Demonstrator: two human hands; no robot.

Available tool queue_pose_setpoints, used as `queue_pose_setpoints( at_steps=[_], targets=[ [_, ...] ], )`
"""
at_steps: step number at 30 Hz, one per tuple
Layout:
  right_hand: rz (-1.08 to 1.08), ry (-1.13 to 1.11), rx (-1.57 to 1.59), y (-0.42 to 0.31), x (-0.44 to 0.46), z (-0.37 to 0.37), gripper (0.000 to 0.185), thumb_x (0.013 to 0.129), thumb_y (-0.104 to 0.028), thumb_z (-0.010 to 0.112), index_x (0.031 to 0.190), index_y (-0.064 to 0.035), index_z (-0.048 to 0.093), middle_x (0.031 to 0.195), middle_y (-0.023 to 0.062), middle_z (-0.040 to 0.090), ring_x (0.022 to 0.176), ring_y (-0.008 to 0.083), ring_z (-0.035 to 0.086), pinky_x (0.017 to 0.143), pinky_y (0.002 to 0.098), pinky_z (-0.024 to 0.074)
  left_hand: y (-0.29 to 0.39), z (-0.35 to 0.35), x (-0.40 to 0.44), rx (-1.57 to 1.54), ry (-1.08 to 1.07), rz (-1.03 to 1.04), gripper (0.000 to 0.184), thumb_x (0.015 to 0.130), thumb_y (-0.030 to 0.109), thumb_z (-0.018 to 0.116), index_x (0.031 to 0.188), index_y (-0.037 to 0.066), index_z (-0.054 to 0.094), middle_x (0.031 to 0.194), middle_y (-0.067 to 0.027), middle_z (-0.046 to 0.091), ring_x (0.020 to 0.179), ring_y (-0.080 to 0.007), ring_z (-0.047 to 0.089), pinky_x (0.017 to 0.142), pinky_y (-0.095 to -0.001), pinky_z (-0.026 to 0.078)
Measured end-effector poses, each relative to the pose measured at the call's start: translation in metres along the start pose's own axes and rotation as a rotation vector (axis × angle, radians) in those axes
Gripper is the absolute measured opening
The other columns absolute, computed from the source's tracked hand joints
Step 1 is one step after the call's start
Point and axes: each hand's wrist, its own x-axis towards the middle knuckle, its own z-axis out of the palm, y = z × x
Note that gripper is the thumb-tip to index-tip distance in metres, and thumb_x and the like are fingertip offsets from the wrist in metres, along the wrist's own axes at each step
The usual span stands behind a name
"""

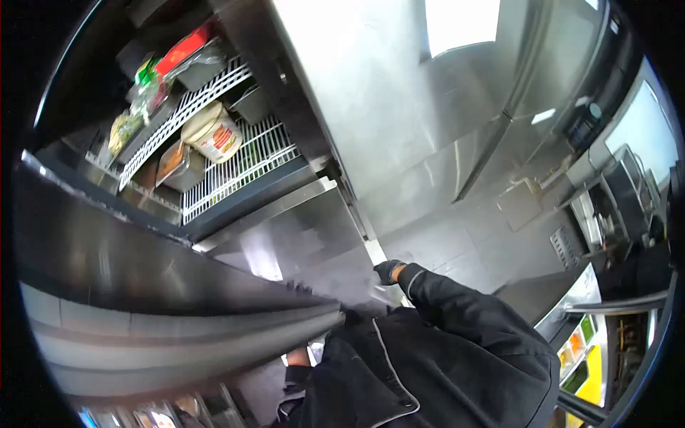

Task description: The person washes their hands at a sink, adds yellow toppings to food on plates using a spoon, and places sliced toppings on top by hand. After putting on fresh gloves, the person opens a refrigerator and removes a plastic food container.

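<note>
My right hand (388, 272), in a black glove, is closed on the edge of a stainless steel refrigerator door (378, 135) on the right. On the left, a second steel refrigerator door (178, 282) stands open and hides most of my left hand. Dark gloved fingertips (300, 288) curl over that door's edge, and my left wrist shows below it. Inside the open refrigerator are white wire shelves (242, 167). A white tub (212, 133) with a red label lies tilted between them, beside a clear container (181, 167) of orange food.
Bagged food (146, 96) and a red package (183, 48) sit on the upper shelf. A prep counter (581, 342) with colourful food pans is at lower right. Metal racks (606, 207) stand at far right, and more food pans (153, 415) show at lower left.
</note>
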Motion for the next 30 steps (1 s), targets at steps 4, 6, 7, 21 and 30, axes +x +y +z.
queue_pose_setpoints(
  at_steps=[4,6,7,21,30],
  targets=[
    [-0.288,0.113,0.502,-0.051,-0.031,-0.074,0.049,0.082,-0.033,0.067,0.123,-0.0082,0.056,0.114,0.0147,0.063,0.11,0.0287,0.058,0.093,0.0349,0.0448,0.032,0.026,0.047,0.079,-0.081,0.008,0.043,0.1,0.03,0.038,0.134,0.004,0.045,0.132,-0.0154,0.052,0.121,-0.0277,0.049,0.107,-0.041,0.035],
    [-0.237,-0.017,0.76,-0.087,-0.039,-0.117,0.052,0.084,-0.03,0.069,0.128,-0.0074,0.053,0.119,0.0109,0.06,0.113,0.0215,0.055,0.097,0.032,0.0425,0.06,0.017,0.047,0.275,0.042,-0.025,0.047,0.099,0.03,0.039,0.137,0.002,0.04,0.136,-0.0156,0.047,0.124,-0.0304,0.047,0.107,-0.0437,0.034],
    [-0.25,-0.055,0.862,-0.109,-0.039,-0.142,0.053,0.082,-0.023,0.072,0.128,-0.0054,0.053,0.118,0.0087,0.061,0.111,0.0188,0.055,0.096,0.0312,0.0437,0.074,0.007,0.038,0.394,0.156,-0.075,0.05,0.099,0.031,0.04,0.139,0.001,0.036,0.14,-0.0158,0.044,0.125,-0.0322,0.046,0.108,-0.0456,0.034],
    [-0.736,-0.705,0.559,-0.628,0.223,-0.133,0.037,0.079,-0.009,0.072,0.114,-0.0026,0.061,0.113,0.008,0.064,0.103,0.0182,0.06,0.089,0.034,0.048,0.258,-0.14,-0.137,-0.185,0.259,0.364,0.053,0.088,0.039,0.061,0.125,0.002,0.053,0.117,-0.014,0.062,0.099,-0.0218,0.062,0.09,-0.0365,0.05],
    [-1.188,-0.391,0.452,-0.85,0.223,-0.025,0.026,0.076,-0.015,0.071,0.099,-0.005,0.064,0.098,0.0144,0.066,0.091,0.0313,0.062,0.082,0.0387,0.0471,0.346,-0.195,-0.285,-0.312,0.459,0.843,0.066,0.092,0.047,0.048,0.142,0.006,0.034,0.137,-0.0132,0.046,0.121,-0.0262,0.05,0.106,-0.0398,0.038]
  ],
)
